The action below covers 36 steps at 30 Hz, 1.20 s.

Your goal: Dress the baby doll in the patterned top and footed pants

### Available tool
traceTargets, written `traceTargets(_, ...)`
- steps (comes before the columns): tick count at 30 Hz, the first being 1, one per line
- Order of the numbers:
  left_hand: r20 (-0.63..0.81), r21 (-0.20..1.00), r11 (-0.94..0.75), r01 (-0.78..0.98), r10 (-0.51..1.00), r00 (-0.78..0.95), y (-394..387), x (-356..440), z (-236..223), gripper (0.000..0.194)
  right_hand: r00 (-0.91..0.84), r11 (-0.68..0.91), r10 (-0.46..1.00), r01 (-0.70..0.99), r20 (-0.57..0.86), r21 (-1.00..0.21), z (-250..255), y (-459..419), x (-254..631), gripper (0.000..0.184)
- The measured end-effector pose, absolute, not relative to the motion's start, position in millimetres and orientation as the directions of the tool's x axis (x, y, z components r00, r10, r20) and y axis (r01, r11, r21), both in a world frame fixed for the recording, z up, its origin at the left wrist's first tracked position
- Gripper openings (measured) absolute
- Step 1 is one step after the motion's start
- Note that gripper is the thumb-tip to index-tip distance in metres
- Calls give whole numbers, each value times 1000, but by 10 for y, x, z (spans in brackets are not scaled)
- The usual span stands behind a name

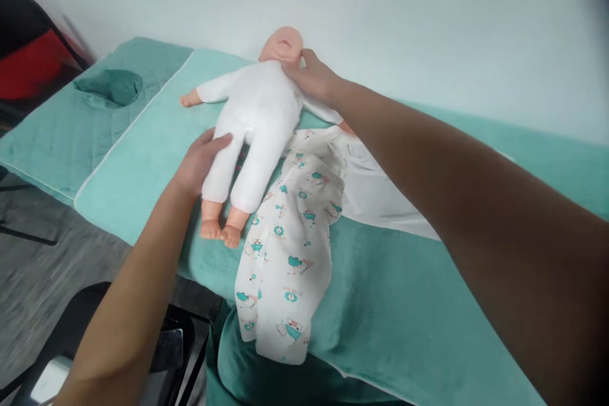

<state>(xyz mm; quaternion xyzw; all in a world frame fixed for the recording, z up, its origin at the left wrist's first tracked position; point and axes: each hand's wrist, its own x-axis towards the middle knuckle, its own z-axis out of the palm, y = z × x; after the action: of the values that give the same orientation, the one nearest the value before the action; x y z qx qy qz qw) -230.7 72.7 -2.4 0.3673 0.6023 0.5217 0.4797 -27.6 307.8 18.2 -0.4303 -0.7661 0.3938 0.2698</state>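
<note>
A baby doll with a white cloth body lies face up, its head toward the wall and its arms spread. My left hand closes around the side of its leg, thumb on top and other fingers partly hidden. My right hand grips it at the neck and shoulder, just beside the cheek. Close by the doll's legs lie small white baby pants printed with teal and pink figures, the leg ends hanging over the near edge. A plain white cloth lies behind them, partly covered by my right forearm.
The green padded bed runs along a pale wall. At its left end is a face hole. Below the near edge stands a black chair with a dark phone-like object; another black chair with red stands far left.
</note>
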Motion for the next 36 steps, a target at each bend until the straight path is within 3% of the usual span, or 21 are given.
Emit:
traceTargets(2, -5, 945, 140, 295, 909, -417, 632, -2263, -44, 45, -441, 324, 895, 532, 70, -782, 112, 3051, -126, 70)
traceTargets(3, 142, 867, 117, 485, 874, -464, 547, -2193, -34, 46, -420, 324, 905, 576, 69, -750, 76, 3032, -18, 67)
traceTargets(5, 426, 648, 16, 761, 821, -380, 311, -1956, 5, 42, -374, 313, 925, 651, 66, -692, -1, 2977, 259, 67)
traceTargets(7, 557, 512, -164, 843, 810, -181, 43, -1615, 22, 35, -302, 269, 952, 759, 45, -593, -71, 2882, 595, 67)
traceTargets(9, 525, 483, -254, 838, 850, -44, -161, -1245, -20, 40, -236, 188, 971, 862, -44, -472, -120, 2735, 945, 71)
traceTargets(12, 400, 489, -160, 858, 915, -58, -214, -831, -157, 56, -200, 153, 976, 908, -82, -390, -121, 2408, 1375, 64)
traceTargets(16, 203, 515, 81, 853, 956, -213, -13, -662, -257, 71, -356, 328, 928, 921, -113, -210, 20, 1822, 1615, 38)
traceTargets(19, 163, 602, 74, 795, 963, -213, -16, -606, -189, 66, -483, 467, 870, 872, -101, -149, 204, 1310, 1630, 36)
traceTargets(22, 148, 731, -194, 654, 981, 126, -240, -442, -39, 59, -586, 573, 809, 803, -42, -165, 438, 790, 1648, 36)
traceTargets(24, 188, 751, -387, 535, 902, 389, -433, -285, 71, 55, -605, 589, 796, 775, 2, -229, 595, 478, 1699, 37)
traceTargets(26, 294, 683, -523, 509, 836, 464, -590, -132, 172, 60, -628, 604, 778, 743, 11, -286, 728, 209, 1778, 36)
traceTargets(29, 507, 493, -562, 664, 806, 306, -702, 22, 303, 64, -688, 658, 725, 681, 25, -322, 870, -123, 1918, 33)
traceTargets(31, 575, 407, -533, 742, 781, 245, -713, 57, 378, 64, -732, 704, 680, 636, 43, -315, 946, -318, 2001, 33)
traceTargets(33, 530, 370, -541, 755, 791, 306, -718, 50, 446, 59, -757, 727, 653, 617, 27, -301, 1026, -496, 2068, 32)
traceTargets(36, 416, 334, -498, 800, 840, 349, -769, 17, 564, 30, -719, 677, 695, 665, -25, -315, 1144, -699, 2159, 31)
